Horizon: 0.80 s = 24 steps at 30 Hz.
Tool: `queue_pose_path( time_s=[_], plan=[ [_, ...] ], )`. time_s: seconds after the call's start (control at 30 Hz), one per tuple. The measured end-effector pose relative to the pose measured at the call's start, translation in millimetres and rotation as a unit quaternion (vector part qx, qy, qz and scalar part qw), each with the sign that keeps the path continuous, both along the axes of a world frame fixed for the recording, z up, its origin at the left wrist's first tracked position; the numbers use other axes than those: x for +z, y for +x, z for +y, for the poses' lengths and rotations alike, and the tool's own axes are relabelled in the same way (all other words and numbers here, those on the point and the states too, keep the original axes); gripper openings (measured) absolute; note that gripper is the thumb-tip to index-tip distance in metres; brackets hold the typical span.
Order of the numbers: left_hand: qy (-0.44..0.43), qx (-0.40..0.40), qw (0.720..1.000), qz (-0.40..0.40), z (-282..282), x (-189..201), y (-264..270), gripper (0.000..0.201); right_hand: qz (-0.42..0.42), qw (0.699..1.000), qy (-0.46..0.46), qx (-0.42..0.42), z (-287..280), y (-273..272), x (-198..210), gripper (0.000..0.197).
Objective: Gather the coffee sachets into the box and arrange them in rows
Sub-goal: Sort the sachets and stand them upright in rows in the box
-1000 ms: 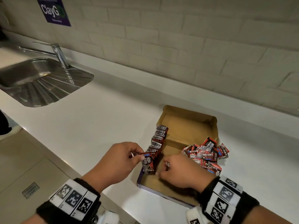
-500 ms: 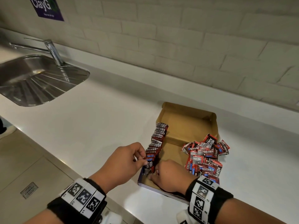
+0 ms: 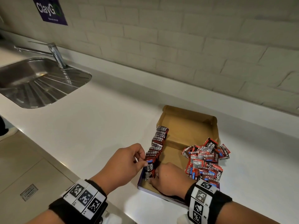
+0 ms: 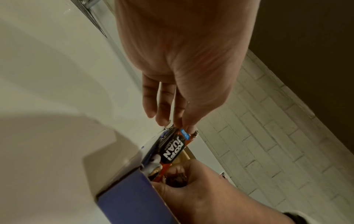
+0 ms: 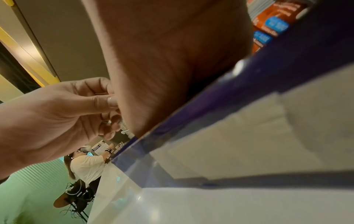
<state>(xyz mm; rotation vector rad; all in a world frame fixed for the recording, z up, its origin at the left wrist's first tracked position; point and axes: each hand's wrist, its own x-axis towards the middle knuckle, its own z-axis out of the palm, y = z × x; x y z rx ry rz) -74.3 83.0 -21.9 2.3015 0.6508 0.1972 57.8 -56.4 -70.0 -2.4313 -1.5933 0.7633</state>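
An open cardboard box (image 3: 191, 125) lies on the white counter. A row of red coffee sachets (image 3: 159, 141) stands on edge along its left wall. A loose pile of sachets (image 3: 205, 160) spills over its right side. My left hand (image 3: 144, 160) pinches the top edge of the nearest sachet (image 3: 152, 166) at the row's near end; the left wrist view shows this sachet (image 4: 173, 149) upright under my left hand (image 4: 178, 125). My right hand (image 3: 153, 175) is inside the box's near left corner, fingers curled round the sachet's lower end.
A steel sink (image 3: 37, 81) with a tap (image 3: 55, 54) is at the far left. The tiled wall (image 3: 194, 46) runs behind the box. The counter's front edge is just under my wrists. Another person (image 5: 84, 165) sits far off in the right wrist view.
My right hand has moved left and down into the box's near left corner. The pinched sachet now stands lower against the row's near end. My left hand has kept its pinch.
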Motion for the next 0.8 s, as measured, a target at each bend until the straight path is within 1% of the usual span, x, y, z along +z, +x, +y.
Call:
queue_pose_path(
  time_s=[0.1, 0.2, 0.27, 0.37, 0.4, 0.43, 0.47, 0.5, 0.53, 0.57, 0.63, 0.67, 0.7, 0.73, 0.8],
  plan=[
    [0.004, 0.000, 1.000, 0.007, 0.6, -0.9, -0.5, 0.023, 0.013, 1.000, -0.007, -0.006, -2.3, 1.8, 5.5, 0.034],
    [0.001, -0.001, 1.000, 0.011, 1.9, -1.8, -2.0, 0.026, 0.041, 0.999, -0.010, -0.017, -4.9, 5.1, 10.8, 0.022],
    [-0.002, -0.003, 1.000, 0.012, 3.1, -0.6, -4.5, 0.028, 0.062, 0.998, -0.019, -0.021, -7.3, 8.7, 15.1, 0.018],
    [-0.005, -0.002, 1.000, -0.004, 6.6, 6.0, -10.5, 0.033, 0.096, 0.994, -0.023, -0.049, -15.4, 17.3, 24.1, 0.009],
    [-0.007, 0.004, 1.000, -0.016, 7.4, 10.3, -12.6, 0.033, 0.105, 0.993, 0.001, -0.062, -19.8, 21.8, 30.1, 0.005],
    [-0.013, 0.015, 0.999, -0.035, 7.5, 15.7, -14.6, 0.032, 0.126, 0.988, 0.043, -0.084, -24.7, 26.3, 38.6, 0.011],
    [-0.025, 0.027, 0.998, -0.060, 6.7, 22.9, -15.6, 0.031, 0.177, 0.972, 0.097, -0.119, -30.1, 30.9, 49.5, 0.020],
    [-0.041, 0.039, 0.994, -0.093, 5.0, 31.1, -15.4, 0.029, 0.256, 0.941, 0.157, -0.158, -35.1, 34.1, 62.7, 0.029],
    [-0.056, 0.047, 0.989, -0.125, 2.2, 40.0, -14.0, 0.028, 0.339, 0.896, 0.214, -0.189, -39.6, 36.9, 76.4, 0.035],
    [-0.066, 0.048, 0.985, -0.152, -1.7, 49.1, -11.7, 0.027, 0.418, 0.845, 0.263, -0.206, -43.5, 39.5, 88.5, 0.038],
    [-0.076, 0.013, 0.981, -0.180, -10.6, 65.6, -4.4, 0.028, 0.547, 0.748, 0.314, -0.206, -47.4, 45.1, 105.3, 0.041],
    [-0.089, -0.021, 0.980, -0.175, -15.4, 72.2, 0.7, 0.029, 0.595, 0.709, 0.325, -0.195, -47.4, 47.9, 109.6, 0.045],
    [-0.110, -0.058, 0.980, -0.156, -20.7, 76.6, 6.1, 0.032, 0.630, 0.679, 0.330, -0.183, -46.9, 49.5, 111.1, 0.047],
    [-0.130, -0.095, 0.979, -0.123, -26.2, 79.6, 11.8, 0.038, 0.654, 0.656, 0.335, -0.173, -45.0, 50.1, 111.2, 0.046],
    [-0.145, -0.154, 0.976, -0.047, -37.9, 82.8, 22.7, 0.052, 0.683, 0.624, 0.340, -0.168, -42.6, 47.8, 110.7, 0.045]
  ],
)
